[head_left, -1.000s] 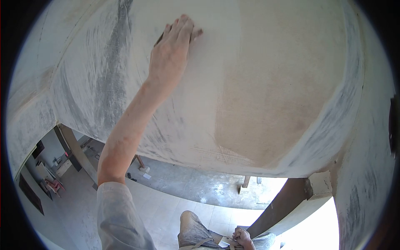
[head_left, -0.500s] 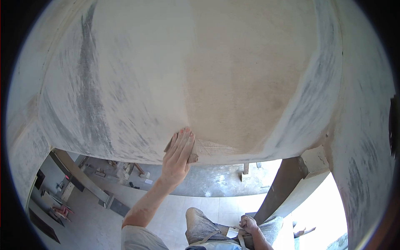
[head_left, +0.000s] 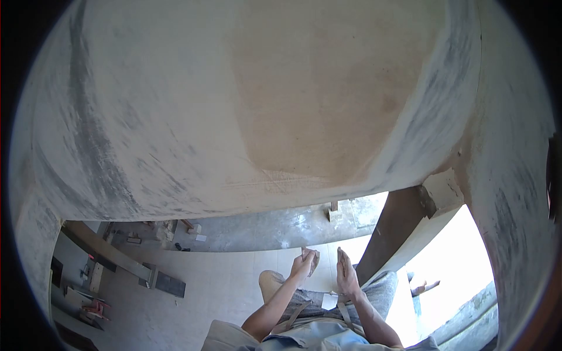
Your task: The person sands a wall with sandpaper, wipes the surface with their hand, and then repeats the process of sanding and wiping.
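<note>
Under a grey-streaked plaster ceiling (head_left: 175, 117), the left hand (head_left: 301, 267) pinches a sandpaper (head_left: 312, 258); the right hand (head_left: 346, 274), fingers straight and empty, is just beside it.

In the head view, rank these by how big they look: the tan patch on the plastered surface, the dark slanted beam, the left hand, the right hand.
1. tan patch, by far the largest
2. dark slanted beam
3. left hand and right hand: they look alike, so not ranked
</note>
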Tool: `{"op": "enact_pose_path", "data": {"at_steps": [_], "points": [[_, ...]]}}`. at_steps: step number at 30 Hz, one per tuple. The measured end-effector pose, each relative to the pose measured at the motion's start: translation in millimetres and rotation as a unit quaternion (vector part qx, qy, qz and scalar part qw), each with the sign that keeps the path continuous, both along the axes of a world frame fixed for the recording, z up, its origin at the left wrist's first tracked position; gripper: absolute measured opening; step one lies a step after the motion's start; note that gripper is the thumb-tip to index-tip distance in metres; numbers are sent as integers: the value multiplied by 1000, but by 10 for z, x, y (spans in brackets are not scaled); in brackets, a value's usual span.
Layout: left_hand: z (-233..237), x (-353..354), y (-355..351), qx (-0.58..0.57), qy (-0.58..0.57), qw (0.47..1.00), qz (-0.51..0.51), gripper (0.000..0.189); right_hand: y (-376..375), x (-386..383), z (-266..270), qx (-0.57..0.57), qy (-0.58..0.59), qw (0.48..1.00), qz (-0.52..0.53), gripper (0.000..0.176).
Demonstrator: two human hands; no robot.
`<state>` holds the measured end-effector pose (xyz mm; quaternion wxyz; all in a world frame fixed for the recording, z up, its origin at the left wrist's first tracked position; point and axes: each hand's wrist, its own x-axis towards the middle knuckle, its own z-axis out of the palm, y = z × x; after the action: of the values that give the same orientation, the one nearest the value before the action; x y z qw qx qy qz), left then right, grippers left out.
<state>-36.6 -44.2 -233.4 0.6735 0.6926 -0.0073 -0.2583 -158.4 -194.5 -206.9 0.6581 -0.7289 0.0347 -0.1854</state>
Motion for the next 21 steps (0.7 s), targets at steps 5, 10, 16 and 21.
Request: {"op": "enact_pose_path", "data": {"at_steps": [5,10,16,21], "points": [[-471,-317,-223,-195,226,954,18,30,182,17,257,-226,35,972,50,52],[-667,-449,-180,-147,264,953,-14,33,25,114,-844,-29,212,975,-63,47],[-711,-508,-96,-161,253,954,-27,39,264,-141,-811,-203,87,975,30,45],[-904,-520,-50,-139,277,951,-7,39,211,-84,-1101,-186,148,971,-15,45]]}}
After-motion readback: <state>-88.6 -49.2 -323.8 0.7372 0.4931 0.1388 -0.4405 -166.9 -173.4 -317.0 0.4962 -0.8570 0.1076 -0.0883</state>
